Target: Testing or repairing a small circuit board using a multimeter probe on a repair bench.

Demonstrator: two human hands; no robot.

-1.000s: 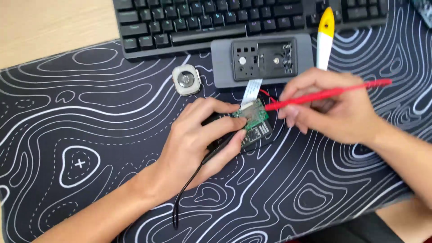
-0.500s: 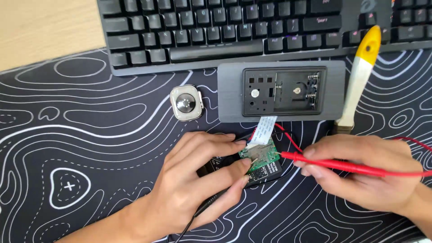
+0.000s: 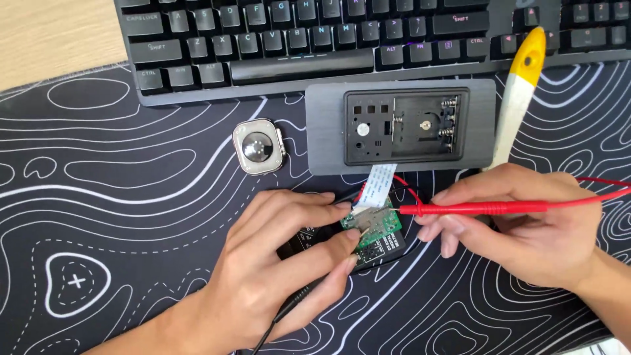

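Here, your left hand is pinching the green circuit board while your right hand is gripping the red probe, its tip touching the board just beyond your left fingertips.

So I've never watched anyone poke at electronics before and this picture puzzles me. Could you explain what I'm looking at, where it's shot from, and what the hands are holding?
There is no machine here, just a person's two bare hands, seen from a camera worn on the head and looking down.

The left hand steadies a small green circuit board, with a black probe and its lead running under the fingers. The right hand holds a thin red probe like a pen, its tip on or just over the board.

A white ribbon cable runs from the board to a grey device lying open. Around them, on a black mat with white wavy lines: a watch body without strap, a keyboard and a white and yellow tool.
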